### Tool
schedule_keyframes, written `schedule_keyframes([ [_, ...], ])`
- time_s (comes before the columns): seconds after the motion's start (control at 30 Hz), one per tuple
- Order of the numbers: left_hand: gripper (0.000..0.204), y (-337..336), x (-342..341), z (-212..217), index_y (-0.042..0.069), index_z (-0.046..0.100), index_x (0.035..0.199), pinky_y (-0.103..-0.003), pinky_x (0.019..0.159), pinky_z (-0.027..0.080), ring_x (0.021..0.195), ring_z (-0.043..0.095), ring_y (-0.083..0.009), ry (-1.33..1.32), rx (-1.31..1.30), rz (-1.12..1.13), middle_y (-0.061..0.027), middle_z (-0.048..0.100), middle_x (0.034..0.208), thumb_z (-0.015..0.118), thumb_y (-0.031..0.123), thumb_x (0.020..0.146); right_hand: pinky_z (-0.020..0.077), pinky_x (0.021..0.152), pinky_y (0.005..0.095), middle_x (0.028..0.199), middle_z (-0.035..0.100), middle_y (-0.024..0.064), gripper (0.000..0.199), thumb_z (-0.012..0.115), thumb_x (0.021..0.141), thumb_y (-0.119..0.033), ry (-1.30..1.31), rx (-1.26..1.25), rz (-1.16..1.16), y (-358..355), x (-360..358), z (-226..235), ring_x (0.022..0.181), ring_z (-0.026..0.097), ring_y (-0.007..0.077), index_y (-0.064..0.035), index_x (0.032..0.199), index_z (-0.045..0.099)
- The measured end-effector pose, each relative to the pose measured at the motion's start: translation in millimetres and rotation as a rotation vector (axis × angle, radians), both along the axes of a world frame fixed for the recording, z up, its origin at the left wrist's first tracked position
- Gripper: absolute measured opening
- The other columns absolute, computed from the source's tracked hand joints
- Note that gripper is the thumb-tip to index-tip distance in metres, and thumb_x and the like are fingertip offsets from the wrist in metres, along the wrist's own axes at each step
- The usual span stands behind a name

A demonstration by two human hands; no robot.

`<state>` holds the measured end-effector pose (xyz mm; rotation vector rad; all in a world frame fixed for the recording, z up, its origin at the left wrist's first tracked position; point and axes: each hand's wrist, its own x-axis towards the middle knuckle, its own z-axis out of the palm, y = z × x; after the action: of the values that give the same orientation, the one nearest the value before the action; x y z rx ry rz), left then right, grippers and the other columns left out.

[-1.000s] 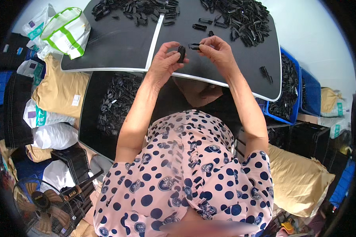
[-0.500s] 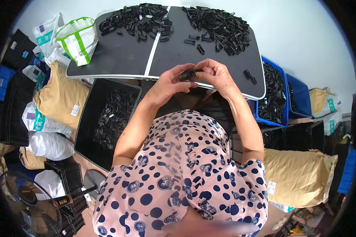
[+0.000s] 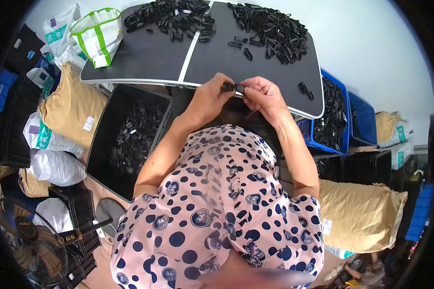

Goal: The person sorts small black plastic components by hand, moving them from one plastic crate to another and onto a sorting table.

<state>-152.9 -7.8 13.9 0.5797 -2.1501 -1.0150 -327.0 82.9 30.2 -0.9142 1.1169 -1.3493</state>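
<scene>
Just off the near edge of the black folding table [image 3: 144, 62], my two hands meet. My left hand [image 3: 208, 100] is closed around a small black plastic part [image 3: 228, 87]. The fingertips of my right hand [image 3: 266, 99] pinch the dark end piece [image 3: 239, 88] that touches it; whether this is one part or two, I cannot tell. On the table lie a left heap of black plastic pieces [image 3: 173, 17] and a right heap of longer, narrow black pieces [image 3: 275, 33]. A few loose pieces [image 3: 247, 54] lie beside the right heap, and others [image 3: 305, 90] near the right edge.
Left of my left arm stands a black bin [image 3: 99, 149] with black parts inside. Blue bins [image 3: 346, 144] of parts stand at the table's right. A green-and-white bag [image 3: 101, 43] sits on the table's left end. Tan sacks [image 3: 364, 216] and a fan [image 3: 33, 241] are around me.
My left hand has turned, its fingers closing further round the part. My right fingers have lowered slightly and now pinch its right end. The table has shifted slightly upward in view.
</scene>
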Motion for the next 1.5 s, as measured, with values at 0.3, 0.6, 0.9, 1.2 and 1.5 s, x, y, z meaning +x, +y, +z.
schedule_keyframes([
  [0.3,0.029,-1,7,11,0.005,0.060,0.110,-0.027,0.068,0.047,0.076,0.060,-0.0179,0.085,-0.048,-0.077,-0.0080,0.059,0.088,0.063,0.004,0.081,0.0466,0.060,0.0201,0.084,0.062,0.0046,0.015,0.059,0.087,-0.004,-0.190,-0.076,0.049,5,3,10,0.070,0.058,0.0102,0.0003,0.101,0.059],
  [0.6,0.029,4,13,10,0.004,0.061,0.108,-0.026,0.069,0.048,0.078,0.061,-0.0177,0.090,-0.014,-0.110,-0.0088,0.062,0.090,0.065,0.004,0.079,0.0475,0.059,0.0208,0.080,0.061,0.0038,0.014,0.058,0.088,-0.006,-0.096,0.017,0.106,9,1,9,0.067,0.058,0.0100,0.0002,0.100,0.060],
  [0.9,0.027,11,13,0,0.002,0.062,0.101,-0.031,0.067,0.051,0.077,0.064,-0.0243,0.039,-0.225,-0.093,-0.0120,0.065,0.089,0.068,0.006,0.075,0.0446,0.049,0.0182,0.076,0.061,0.0041,0.010,0.060,0.088,-0.010,0.156,0.191,0.222,8,-5,14,0.062,0.059,0.0095,-0.0005,0.091,0.059],
  [1.2,0.022,20,6,3,0.001,0.063,0.098,-0.026,0.065,0.050,0.074,0.063,-0.0136,0.007,0.131,-0.109,-0.0082,0.065,0.082,0.068,0.007,0.078,0.0467,0.052,0.0196,0.091,0.060,0.0081,0.021,0.058,0.090,-0.020,-0.078,0.365,0.290,2,-10,-2,0.076,0.065,0.0175,-0.0026,0.101,0.053],
  [1.5,0.019,2,-18,-21,0.002,0.060,0.106,-0.018,0.056,0.045,0.064,0.053,-0.0055,0.474,1.066,-0.204,-0.0034,0.060,0.093,0.055,0.013,0.091,0.0491,0.047,0.0235,0.099,0.061,0.0122,0.046,0.044,0.093,-0.048,-0.568,0.146,0.443,-18,12,-40,0.079,0.065,0.0242,-0.0075,0.113,0.049],
])
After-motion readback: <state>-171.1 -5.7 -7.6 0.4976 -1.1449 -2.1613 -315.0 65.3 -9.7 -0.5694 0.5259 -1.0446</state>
